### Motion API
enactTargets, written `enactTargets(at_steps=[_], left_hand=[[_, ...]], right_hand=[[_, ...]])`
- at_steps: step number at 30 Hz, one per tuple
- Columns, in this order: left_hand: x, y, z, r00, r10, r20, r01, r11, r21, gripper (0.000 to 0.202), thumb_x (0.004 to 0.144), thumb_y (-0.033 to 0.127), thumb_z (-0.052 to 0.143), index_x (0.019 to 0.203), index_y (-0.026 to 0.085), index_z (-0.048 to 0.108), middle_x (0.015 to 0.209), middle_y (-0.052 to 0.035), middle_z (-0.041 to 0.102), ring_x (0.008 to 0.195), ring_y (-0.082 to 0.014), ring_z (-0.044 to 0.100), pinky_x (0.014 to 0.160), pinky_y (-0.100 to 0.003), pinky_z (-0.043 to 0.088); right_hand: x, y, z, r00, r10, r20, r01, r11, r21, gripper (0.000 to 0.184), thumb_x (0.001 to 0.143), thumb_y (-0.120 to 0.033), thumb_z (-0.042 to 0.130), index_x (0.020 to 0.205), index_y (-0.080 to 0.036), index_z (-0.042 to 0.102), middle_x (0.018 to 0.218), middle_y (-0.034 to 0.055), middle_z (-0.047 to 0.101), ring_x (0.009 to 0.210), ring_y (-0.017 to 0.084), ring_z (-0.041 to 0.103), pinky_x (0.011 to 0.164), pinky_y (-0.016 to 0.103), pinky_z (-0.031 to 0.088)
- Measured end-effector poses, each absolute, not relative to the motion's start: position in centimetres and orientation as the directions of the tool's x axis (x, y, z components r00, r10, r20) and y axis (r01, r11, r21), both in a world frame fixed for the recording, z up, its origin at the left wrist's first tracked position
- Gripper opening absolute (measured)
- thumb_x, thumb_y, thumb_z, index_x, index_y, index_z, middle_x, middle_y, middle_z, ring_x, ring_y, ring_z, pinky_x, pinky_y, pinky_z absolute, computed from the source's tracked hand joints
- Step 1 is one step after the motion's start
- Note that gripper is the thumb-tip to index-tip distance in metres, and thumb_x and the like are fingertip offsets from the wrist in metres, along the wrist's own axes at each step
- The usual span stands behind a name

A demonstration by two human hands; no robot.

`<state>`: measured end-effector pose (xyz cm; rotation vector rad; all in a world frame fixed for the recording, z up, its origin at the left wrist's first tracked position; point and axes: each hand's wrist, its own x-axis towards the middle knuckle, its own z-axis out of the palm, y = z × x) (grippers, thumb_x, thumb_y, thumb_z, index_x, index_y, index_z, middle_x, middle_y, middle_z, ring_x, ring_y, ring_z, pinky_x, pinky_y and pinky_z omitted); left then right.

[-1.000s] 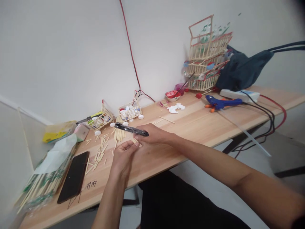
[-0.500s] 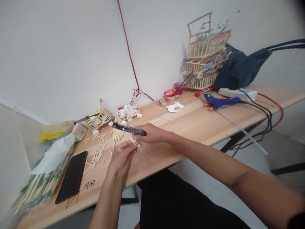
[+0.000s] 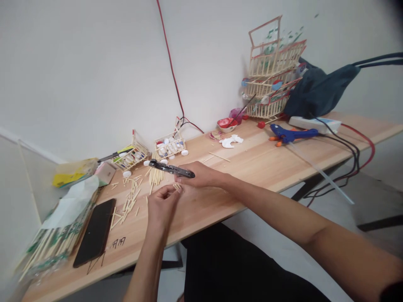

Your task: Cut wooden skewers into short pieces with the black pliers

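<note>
Short wooden sticks (image 3: pixel 177 186) are pinched between the thumb and fingers of my left hand (image 3: pixel 161 204), just above the table. My right hand (image 3: pixel 203 174) is closed around a dark metal pliers-like tool (image 3: pixel 171 168), whose far end points left; its jaws are hard to make out. The two hands almost touch, with the tool above the stick ends. Left of my left hand, short stick pieces (image 3: pixel 129 201) lie scattered. Behind it is a pile of longer sticks (image 3: pixel 155 176).
Two small stick carts (image 3: pixel 170 144) stand by the wall. A black phone (image 3: pixel 95 233) and packaged sticks (image 3: pixel 59 235) lie left. Farther right are a bowl of red paint (image 3: pixel 227 124), stacked stick baskets (image 3: pixel 270 75), a blue glue gun (image 3: pixel 292 133) and cables (image 3: pixel 351 147).
My left hand has turned and its fingers have curled in more, so less of the sticks shows. My right hand and the tool have stayed nearly in place.
</note>
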<state>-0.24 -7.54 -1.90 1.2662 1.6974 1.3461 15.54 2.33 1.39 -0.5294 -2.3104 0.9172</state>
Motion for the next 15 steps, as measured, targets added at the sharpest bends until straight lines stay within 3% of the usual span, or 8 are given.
enactTargets(at_steps=[4,15], left_hand=[[-0.84,-7.73,-2.57,-0.368,0.909,0.199,0.538,0.033,0.842,0.024,0.068,0.04,0.072,0.075,0.017,0.074,0.068,-0.001,0.067,0.064,-0.0147,0.055,0.059,-0.024,0.039],[-1.01,-8.07,-2.89,-0.353,0.917,0.186,0.515,0.024,0.857,0.025,0.068,0.041,0.071,0.074,0.016,0.073,0.068,-0.0008,0.067,0.063,-0.0154,0.056,0.062,-0.025,0.041]], right_hand=[[15.53,2.28,1.43,-0.74,0.556,0.379,0.137,0.675,-0.725,0.014,0.082,-0.023,0.056,0.086,-0.015,0.067,0.087,0.0033,0.07,0.083,0.019,0.062,0.073,0.024,0.042],[15.58,2.47,1.24,-0.735,0.555,0.39,0.116,0.669,-0.734,0.013,0.082,-0.022,0.056,0.087,-0.017,0.066,0.089,0.0017,0.07,0.087,0.018,0.063,0.075,0.024,0.042]])
